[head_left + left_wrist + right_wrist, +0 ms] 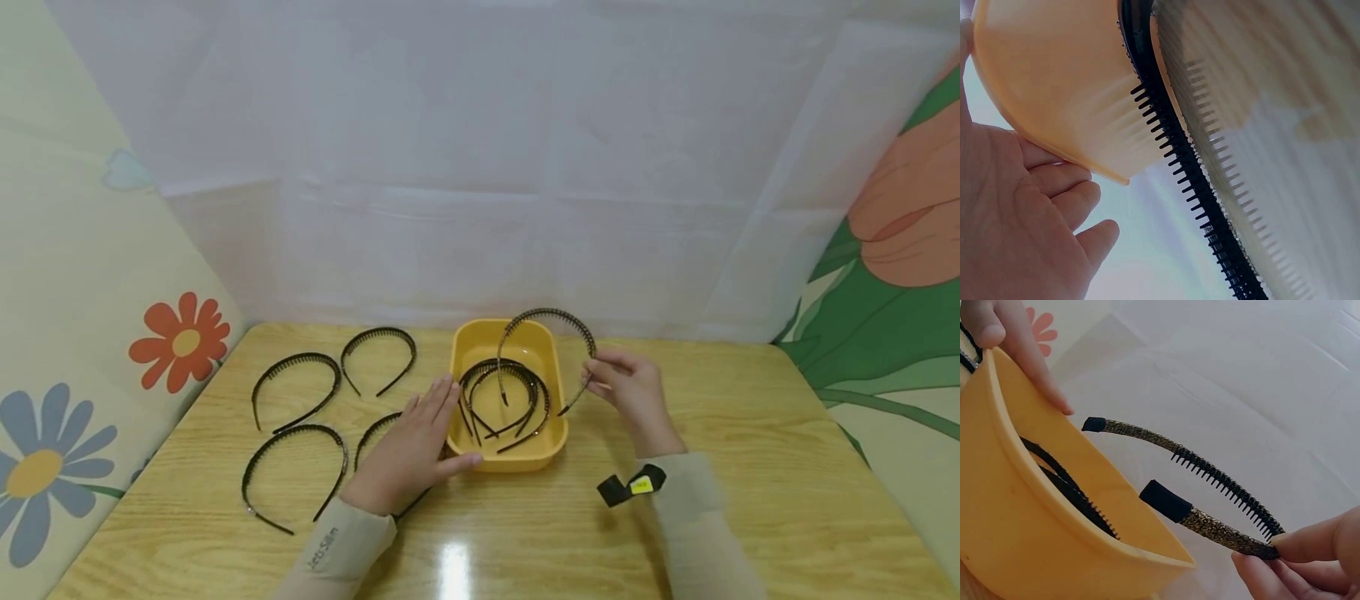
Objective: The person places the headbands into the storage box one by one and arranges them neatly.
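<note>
My right hand (628,393) pinches a glittery toothed headband (555,312) by one arm, above the right side of a yellow bin (543,454). In the right wrist view that headband (1216,532) shows gold glitter, black end caps and a row of comb teeth. Several black headbands (517,367) lie inside the bin. My left hand (408,458) rests against the bin's left rim with its fingers extended. Under and beside that hand is a black headband (367,433), partly hidden; in the left wrist view a black headband (1179,162) shows teeth and a sparkling edge.
Left of the bin, more black headbands lie on the wooden table (675,533): one at the back (378,332), one at the far left (296,358) and one nearer the front (296,431). A white cloth (480,167) hangs behind the table, with flowered panels on both sides.
</note>
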Motion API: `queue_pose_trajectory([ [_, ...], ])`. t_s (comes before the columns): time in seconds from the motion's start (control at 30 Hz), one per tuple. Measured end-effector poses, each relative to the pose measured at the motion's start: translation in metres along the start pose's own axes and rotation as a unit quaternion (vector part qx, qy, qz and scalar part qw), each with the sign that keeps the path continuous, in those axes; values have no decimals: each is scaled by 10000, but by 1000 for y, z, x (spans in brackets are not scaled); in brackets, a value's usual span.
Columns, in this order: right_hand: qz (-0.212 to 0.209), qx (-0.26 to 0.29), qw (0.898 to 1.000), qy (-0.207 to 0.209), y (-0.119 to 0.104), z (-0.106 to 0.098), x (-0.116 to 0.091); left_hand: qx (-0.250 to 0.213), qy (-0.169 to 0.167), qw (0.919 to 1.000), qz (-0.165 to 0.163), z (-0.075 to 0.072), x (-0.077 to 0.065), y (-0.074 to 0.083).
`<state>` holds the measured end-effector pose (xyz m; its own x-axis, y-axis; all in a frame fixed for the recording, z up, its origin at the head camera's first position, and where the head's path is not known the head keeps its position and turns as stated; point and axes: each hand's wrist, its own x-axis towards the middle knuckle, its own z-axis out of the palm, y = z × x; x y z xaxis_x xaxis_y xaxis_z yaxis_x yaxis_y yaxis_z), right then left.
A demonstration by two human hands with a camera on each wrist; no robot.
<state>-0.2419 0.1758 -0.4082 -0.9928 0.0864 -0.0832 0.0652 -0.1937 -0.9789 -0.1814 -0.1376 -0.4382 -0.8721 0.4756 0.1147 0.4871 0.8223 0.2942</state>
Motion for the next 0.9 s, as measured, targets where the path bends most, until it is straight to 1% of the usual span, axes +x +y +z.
queue_pose_trajectory([
  [0.3,2,42,9999,-114,8,18,-6,-8,-23,10000,-22,-2,-1,1],
  [0.57,19,-299,9995,-55,16,30,-7,10,-2,10000,-3,-2,0,1],
  [0.73,58,-336,9993,-137,19,35,-8,10,-28,10000,-62,-2,0,0],
  [0.9,52,-461,9989,-9,21,40,-9,21,-52,10000,-44,-1,0,1],
])
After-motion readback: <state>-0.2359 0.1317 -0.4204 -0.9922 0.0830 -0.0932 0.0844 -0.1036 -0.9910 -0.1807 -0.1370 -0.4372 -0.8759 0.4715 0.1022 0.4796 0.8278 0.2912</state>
